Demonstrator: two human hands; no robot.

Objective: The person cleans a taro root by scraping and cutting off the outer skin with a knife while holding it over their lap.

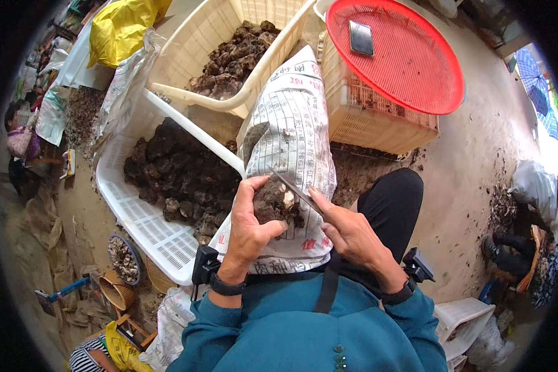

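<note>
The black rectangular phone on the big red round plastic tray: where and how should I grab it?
Probably pinch the black rectangular phone by its two long edges, near the middle, coming from above. It lies flat on the red round plastic tray, so its underside is hard to reach, but nothing covers its top.

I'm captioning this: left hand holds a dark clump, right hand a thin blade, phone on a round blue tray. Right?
The tray is red, not blue, as the head view shows. The phone is on it, left hand holds the clump, right hand the blade.
</note>
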